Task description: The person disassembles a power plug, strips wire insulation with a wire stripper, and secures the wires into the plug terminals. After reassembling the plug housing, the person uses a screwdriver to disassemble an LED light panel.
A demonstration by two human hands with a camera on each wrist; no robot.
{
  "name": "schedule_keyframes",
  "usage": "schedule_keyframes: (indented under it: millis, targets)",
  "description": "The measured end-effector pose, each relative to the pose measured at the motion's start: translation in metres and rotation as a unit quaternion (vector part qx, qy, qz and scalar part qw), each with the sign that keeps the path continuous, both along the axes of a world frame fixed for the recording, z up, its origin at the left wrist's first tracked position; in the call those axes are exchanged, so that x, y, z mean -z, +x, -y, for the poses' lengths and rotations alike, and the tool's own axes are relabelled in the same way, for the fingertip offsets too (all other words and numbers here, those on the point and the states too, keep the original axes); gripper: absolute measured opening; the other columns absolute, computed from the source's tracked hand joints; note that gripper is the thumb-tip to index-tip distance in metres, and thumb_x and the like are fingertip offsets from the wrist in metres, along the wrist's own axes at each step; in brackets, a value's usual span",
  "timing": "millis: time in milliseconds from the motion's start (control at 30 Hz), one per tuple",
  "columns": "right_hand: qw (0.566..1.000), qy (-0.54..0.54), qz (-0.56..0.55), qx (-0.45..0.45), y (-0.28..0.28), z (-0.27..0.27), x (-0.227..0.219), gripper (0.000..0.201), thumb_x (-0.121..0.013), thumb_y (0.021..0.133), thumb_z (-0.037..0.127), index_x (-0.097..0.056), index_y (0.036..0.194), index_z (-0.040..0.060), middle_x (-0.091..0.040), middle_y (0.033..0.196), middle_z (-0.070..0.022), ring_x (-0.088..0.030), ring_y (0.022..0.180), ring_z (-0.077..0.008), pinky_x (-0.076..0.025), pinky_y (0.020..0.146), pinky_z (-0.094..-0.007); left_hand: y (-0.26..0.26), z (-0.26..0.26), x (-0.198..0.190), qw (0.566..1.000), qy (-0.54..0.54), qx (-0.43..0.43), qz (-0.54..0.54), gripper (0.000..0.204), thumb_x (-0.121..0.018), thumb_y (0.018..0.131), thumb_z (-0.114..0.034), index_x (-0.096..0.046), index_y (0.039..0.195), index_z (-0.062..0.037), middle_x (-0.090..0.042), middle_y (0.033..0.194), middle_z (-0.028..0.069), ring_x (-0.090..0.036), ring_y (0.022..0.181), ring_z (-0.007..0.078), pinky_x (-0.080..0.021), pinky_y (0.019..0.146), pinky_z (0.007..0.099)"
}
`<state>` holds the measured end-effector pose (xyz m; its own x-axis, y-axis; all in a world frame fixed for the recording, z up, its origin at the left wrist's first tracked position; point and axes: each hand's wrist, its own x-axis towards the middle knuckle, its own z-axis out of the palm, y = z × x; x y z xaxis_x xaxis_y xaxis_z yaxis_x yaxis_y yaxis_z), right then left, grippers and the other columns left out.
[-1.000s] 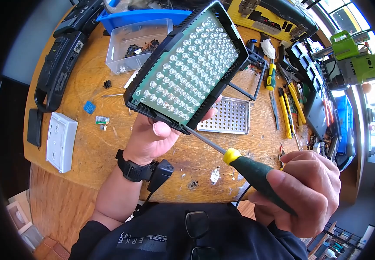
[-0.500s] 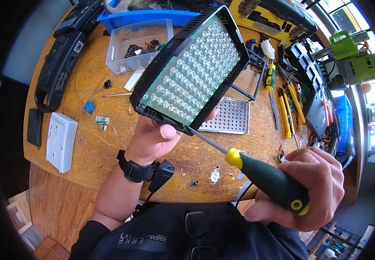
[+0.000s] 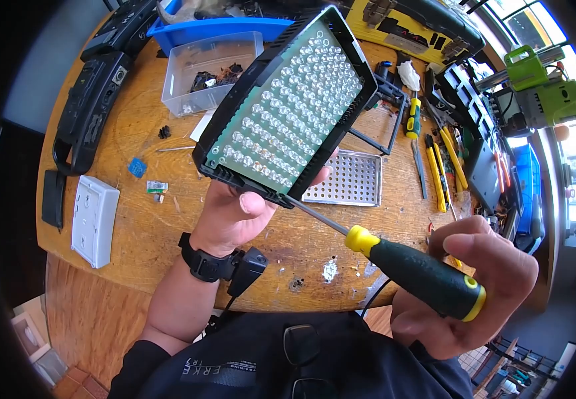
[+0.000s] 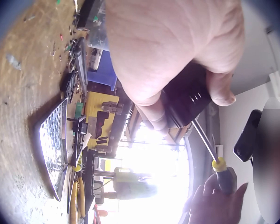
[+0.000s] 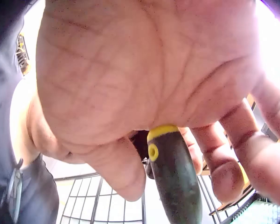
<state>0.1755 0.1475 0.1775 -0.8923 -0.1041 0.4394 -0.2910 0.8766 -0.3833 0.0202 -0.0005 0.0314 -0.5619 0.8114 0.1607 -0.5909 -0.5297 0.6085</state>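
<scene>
A black-framed LED light panel [image 3: 288, 113], its green board set with rows of clear LEDs, is held tilted above the bench by my left hand [image 3: 228, 216], thumb at its lower edge. A screwdriver [image 3: 411, 269] with a dark green and yellow handle has its tip at the panel's lower corner; the tip's contact point is hidden. My right hand [image 3: 497, 276] is around the handle end with loosely bent fingers. In the right wrist view the handle butt [image 5: 163, 133] rests against the palm, and thumb [image 5: 126, 182] and fingertips stand apart from the handle.
A perforated metal tray [image 3: 344, 176] lies behind the panel on the wooden bench [image 3: 168, 233]. A clear plastic box [image 3: 188, 100] with scraps, a white plastic case [image 3: 95, 219] and a yellow-black toolbox [image 3: 414, 33] stand around. Yellow-handled cutters [image 3: 437, 173] lie at right.
My right hand's fingers have loosened from the screwdriver handle, baring its butt. The panel shifted slightly right, then back left. The screwdriver tip stays at the panel's corner.
</scene>
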Motion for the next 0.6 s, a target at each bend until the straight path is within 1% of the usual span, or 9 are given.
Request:
schedule_keyframes:
  millis: [100, 167, 200, 300, 367, 400, 467, 533, 600]
  targets:
    - [0.999, -0.03, 0.039, 0.009, 0.002, 0.002, 0.0, 0.058, -0.083, 0.06, 0.038, -0.052, 0.086, -0.0037, -0.053, 0.059, -0.0081, -0.048, 0.041, -0.0139, -0.036, 0.041, -0.0248, 0.0, 0.0, -0.001, 1.0, 0.005, 0.007, 0.001, 0.101, -0.079, 0.065, -0.041, -0.023, 0.14, -0.0016, -0.029, 0.14, 0.0256, -0.029, 0.129, 0.0441, -0.035, 0.106, 0.0456]
    - [0.999, 0.048, -0.006, -0.008, 0.002, 0.003, -0.001, 0.059, -0.08, 0.065, 0.033, -0.048, 0.098, -0.005, -0.055, 0.062, -0.01, -0.051, 0.045, -0.014, -0.038, 0.043, -0.0238, -0.001, 0.0, -0.003, 1.0, 0.003, 0.011, -0.004, 0.101, -0.079, 0.065, -0.041, -0.023, 0.14, -0.0015, -0.029, 0.14, 0.0257, -0.03, 0.129, 0.044, -0.035, 0.106, 0.0455]
    - [0.999, 0.048, -0.006, -0.008, 0.003, 0.003, -0.003, 0.059, -0.08, 0.065, 0.033, -0.048, 0.098, -0.005, -0.055, 0.062, -0.01, -0.051, 0.045, -0.014, -0.038, 0.043, -0.0238, -0.002, 0.0, -0.004, 1.0, 0.0, 0.014, -0.009, 0.101, -0.079, 0.065, -0.041, -0.024, 0.139, -0.0014, -0.03, 0.14, 0.0259, -0.03, 0.129, 0.0438, -0.035, 0.106, 0.0455]
    - [0.995, 0.079, 0.058, 0.006, 0.002, 0.001, -0.01, 0.055, -0.075, 0.07, 0.025, -0.044, 0.105, -0.004, -0.055, 0.064, -0.0117, -0.052, 0.048, -0.0147, -0.038, 0.044, -0.0237, -0.003, 0.0, -0.001, 1.0, 0.005, 0.014, -0.009, 0.101, -0.079, 0.065, -0.042, -0.024, 0.139, -0.0015, -0.03, 0.139, 0.0261, -0.031, 0.128, 0.0437, -0.036, 0.105, 0.0453]
    - [0.999, -0.015, 0.04, -0.006, -0.004, -0.001, -0.008, 0.053, -0.074, 0.07, 0.023, -0.045, 0.104, -0.0033, -0.056, 0.065, -0.0124, -0.052, 0.047, -0.0154, -0.038, 0.042, -0.024, -0.002, 0.0, -0.001, 1.0, 0.002, 0.013, -0.01, 0.101, -0.079, 0.065, -0.042, -0.024, 0.139, -0.0012, -0.03, 0.139, 0.0261, -0.031, 0.128, 0.0438, -0.036, 0.105, 0.0453]
    - [0.999, -0.015, 0.04, -0.006, -0.003, -0.002, -0.006, 0.053, -0.074, 0.07, 0.023, -0.045, 0.104, -0.0033, -0.056, 0.065, -0.0124, -0.052, 0.047, -0.0154, -0.038, 0.042, -0.024, -0.002, 0.0, -0.001, 1.0, -0.002, 0.011, -0.011, 0.101, -0.079, 0.065, -0.042, -0.023, 0.139, -0.001, -0.03, 0.139, 0.0262, -0.031, 0.128, 0.0439, -0.036, 0.105, 0.0453]
    - [0.997, -0.031, 0.055, -0.038, 0.0, -0.004, -0.004, 0.059, -0.078, 0.066, 0.028, -0.046, 0.104, -0.0034, -0.055, 0.063, -0.0125, -0.052, 0.046, -0.0166, -0.039, 0.043, -0.0243, -0.001, 0.0, -0.001, 1.0, 0.0, 0.011, -0.012, 0.101, -0.078, 0.066, -0.043, -0.023, 0.139, -0.0006, -0.03, 0.139, 0.0261, -0.031, 0.128, 0.0441, -0.036, 0.105, 0.0454]
    - [0.997, 0.003, 0.073, -0.035, 0.001, 0.001, -0.007, 0.062, -0.081, 0.062, 0.032, -0.048, 0.101, -0.0031, -0.055, 0.063, -0.0131, -0.052, 0.046, -0.0171, -0.039, 0.044, -0.0251, -0.001, 0.0, -0.001, 1.0, 0.001, 0.012, -0.014, 0.1, -0.078, 0.066, -0.043, -0.023, 0.139, -0.0003, -0.03, 0.139, 0.026, -0.031, 0.128, 0.0442, -0.036, 0.105, 0.0455]
    - [0.997, 0.073, 0.024, 0.011, 0.002, 0.004, -0.007, 0.061, -0.083, 0.058, 0.034, -0.051, 0.094, -0.0032, -0.055, 0.062, -0.0136, -0.052, 0.046, -0.0176, -0.038, 0.043, -0.0267, -0.001, -0.001, -0.001, 1.0, 0.006, 0.002, -0.011, 0.1, -0.077, 0.067, -0.043, -0.023, 0.139, 0.0, -0.03, 0.14, 0.0257, -0.03, 0.128, 0.0447, -0.036, 0.105, 0.0458]
